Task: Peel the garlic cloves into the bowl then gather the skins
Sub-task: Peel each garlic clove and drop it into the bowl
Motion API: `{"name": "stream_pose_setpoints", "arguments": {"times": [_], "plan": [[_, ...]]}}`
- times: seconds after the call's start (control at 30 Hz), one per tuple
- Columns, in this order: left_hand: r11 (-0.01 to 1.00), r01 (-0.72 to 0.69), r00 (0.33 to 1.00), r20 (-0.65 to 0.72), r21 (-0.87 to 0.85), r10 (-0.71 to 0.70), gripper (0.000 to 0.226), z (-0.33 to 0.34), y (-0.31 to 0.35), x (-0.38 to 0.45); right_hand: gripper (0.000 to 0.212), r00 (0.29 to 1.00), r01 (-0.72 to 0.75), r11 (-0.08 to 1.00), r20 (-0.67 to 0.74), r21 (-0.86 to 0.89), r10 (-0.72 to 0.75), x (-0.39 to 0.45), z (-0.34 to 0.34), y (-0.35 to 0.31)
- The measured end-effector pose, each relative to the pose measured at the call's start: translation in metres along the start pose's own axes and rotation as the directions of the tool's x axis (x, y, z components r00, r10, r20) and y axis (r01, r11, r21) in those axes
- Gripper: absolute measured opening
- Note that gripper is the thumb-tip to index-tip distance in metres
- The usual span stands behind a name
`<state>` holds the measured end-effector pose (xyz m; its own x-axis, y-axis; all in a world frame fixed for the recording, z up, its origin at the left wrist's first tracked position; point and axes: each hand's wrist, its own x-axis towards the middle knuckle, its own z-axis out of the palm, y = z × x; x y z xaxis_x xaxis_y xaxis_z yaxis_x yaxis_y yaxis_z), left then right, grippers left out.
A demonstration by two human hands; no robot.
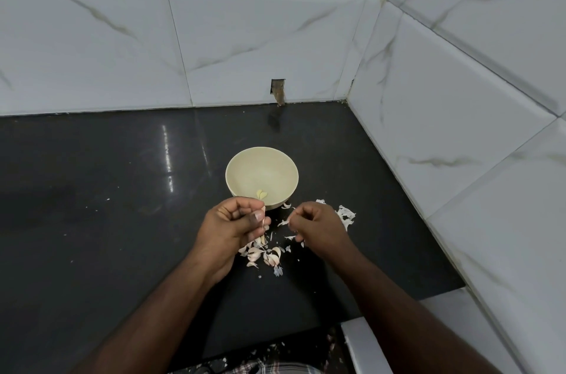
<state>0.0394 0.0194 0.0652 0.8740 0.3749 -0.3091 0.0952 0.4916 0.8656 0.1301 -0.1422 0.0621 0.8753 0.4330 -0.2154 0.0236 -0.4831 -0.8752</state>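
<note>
Head view, looking down on a black polished countertop [122,189] set into a corner of white marble-veined wall tiles [245,45]. At frame centre, a cream bowl [242,165] standing upright on the counter, with a few peeled yellowish garlic cloves [261,194] lying at the near side of its floor. Just below the bowl, the left hand [232,226], fingers curled inward and thumb pressed across, grasping a garlic clove [262,222] of which only a pale sliver shows between thumb and fingertips. To its right, apart from it, the right hand [318,226], fingers curled too, pinching a thin strip of white skin [284,223] at its fingertips. Beneath the left hand, at lower centre, a small heap of unpeeled garlic cloves [265,255] with pinkish skins, mixed with loose papery flakes. Right of the right hand, a cluster of discarded white skins [346,215] lying on the counter, more scraps scattered between the hands and just beside the bowl's near rim. Tiny white specks strewn farther left on the dark surface. High on the wall above the bowl, a small rectangular cut-out [278,88] in the tile near the counter's back edge. At lower right, a white ledge [364,346]; at the bottom edge, a strip of checked cloth [269,369].
</note>
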Motion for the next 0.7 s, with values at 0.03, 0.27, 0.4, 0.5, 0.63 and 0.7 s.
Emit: {"name": "stream_pose_setpoints", "arguments": {"times": [0.03, 0.27, 0.4, 0.5, 0.63, 0.7], "plan": [[1.0, 0.025, 1.0, 0.006, -0.006, -0.025, 0.015, 0.0, 0.0, 0.0, 0.011, 1.0, 0.003, 1.0, -0.026, -0.006, -0.003, 0.002, -0.004, 0.003], [0.993, 0.118, 0.992, 0.045, -0.029, -0.117, 0.02, 0.003, -0.004, 0.0, 0.013, 0.992, 0.017, 0.984, -0.122, -0.178, -0.039, 0.005, -0.031, 0.009], [0.992, 0.121, 0.992, 0.051, -0.025, -0.119, 0.02, 0.004, -0.005, 0.001, 0.015, 0.994, 0.016, 0.975, -0.1, -0.221, -0.039, 0.005, -0.037, 0.011], [0.993, 0.114, 0.992, 0.055, -0.029, -0.113, 0.019, 0.004, -0.006, 0.001, 0.016, 0.995, 0.041, 0.981, -0.082, -0.192, -0.058, 0.003, -0.035, 0.007], [0.995, 0.101, 0.992, 0.076, -0.021, -0.099, 0.018, 0.005, -0.005, 0.001, 0.007, 0.993, 0.118, 0.993, 0.03, 0.009, -0.118, -0.003, -0.021, -0.009], [0.996, 0.094, 0.993, 0.079, -0.009, -0.093, 0.017, 0.006, -0.004, 0.002, 0.005, 0.987, 0.121, 0.991, 0.099, 0.054, -0.126, -0.005, -0.013, -0.016]]}}
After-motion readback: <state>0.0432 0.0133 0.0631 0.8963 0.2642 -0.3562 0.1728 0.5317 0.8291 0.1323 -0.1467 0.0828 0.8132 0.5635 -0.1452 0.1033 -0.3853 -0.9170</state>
